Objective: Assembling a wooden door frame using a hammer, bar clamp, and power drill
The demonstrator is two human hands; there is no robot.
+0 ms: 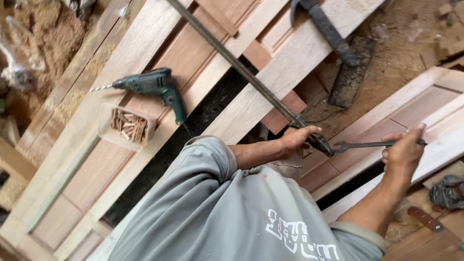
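Down low at centre, left hand (298,137) closed over the near end of a long metal bar (241,67), fingers (309,129) wrapped tight around it where it meets a dark, lumpy fitting. Running from that grip up and to the left, slantwise across pale wooden door panels (145,43). Right hand (403,151) just to the right, fingers curled round the shank of a flat spanner (367,144), thumb on top. Spanner lying nearly level, its open head pointing left and sitting right at the bar's dark end fitting; touching or a hair apart, cannot tell. Both forearms coming out of grey shirt sleeves (208,193) at the bottom of the view.

Further left, well apart from both hands, a green electric drill (154,84) lying on its side on a door panel, bit pointing left. Just below it, a small clear plastic tub (126,126) filled with short wooden dowels. At the top, a second dark metal tool (328,29) resting across the boards. Another framed panel (425,106) slanting along the right side. At the far right edge, a crumpled grey cloth or glove (449,191), and below it a red-brown handle (425,218). Sawdust (43,43) heaped in the upper left corner.
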